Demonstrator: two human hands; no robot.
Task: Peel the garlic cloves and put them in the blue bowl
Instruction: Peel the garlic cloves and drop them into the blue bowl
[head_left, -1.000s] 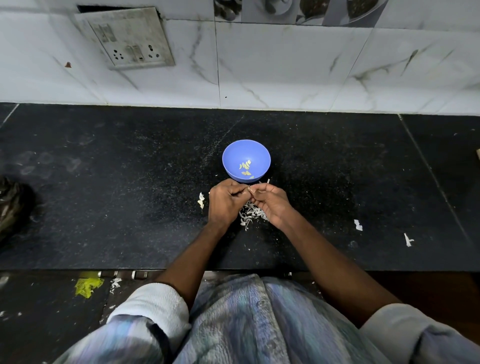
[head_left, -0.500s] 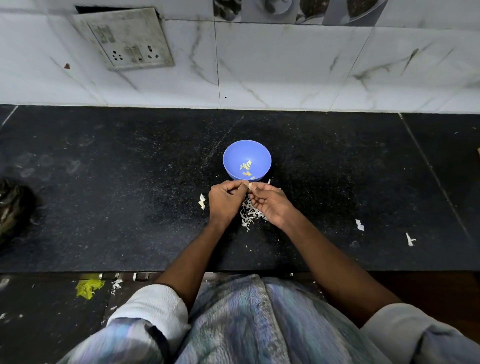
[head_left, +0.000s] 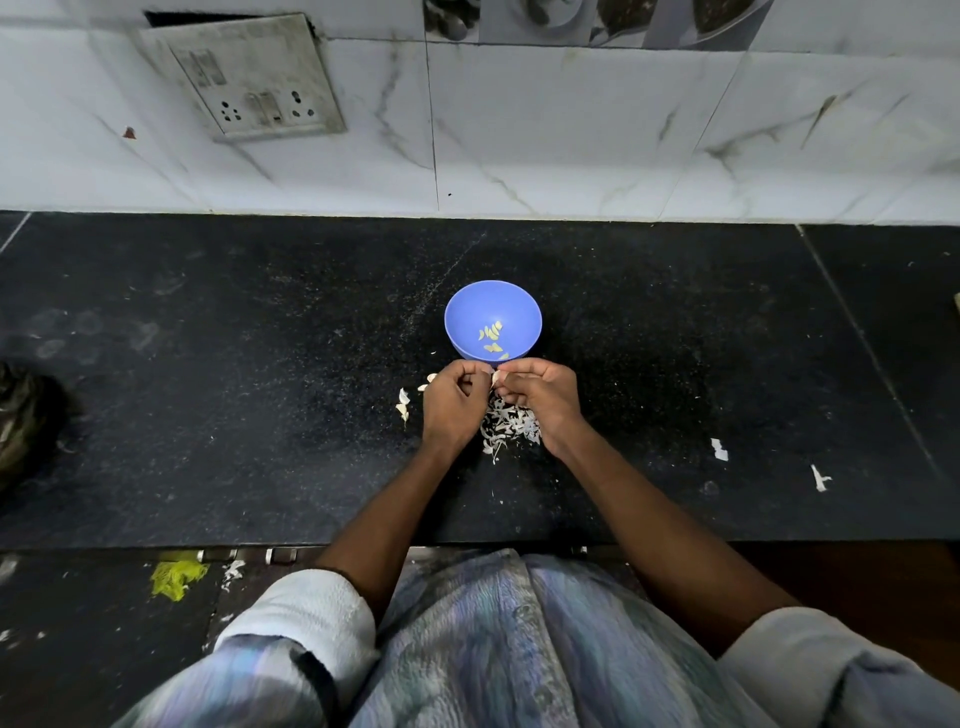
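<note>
Head view: black stone counter (head_left: 208, 415), marble-tiled wall (head_left: 571, 130), socket plate (head_left: 249, 83)

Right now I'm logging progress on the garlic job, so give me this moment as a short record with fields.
surface: black speckled stone counter
container: round blue plastic bowl, upright, a few peeled pale yellow garlic cloves inside
left hand: pinching a small garlic clove
right hand: pinching the same clove
waste: heap of white papery garlic skins under the hands
unpeeled: pale cloves left of the left hand
</note>
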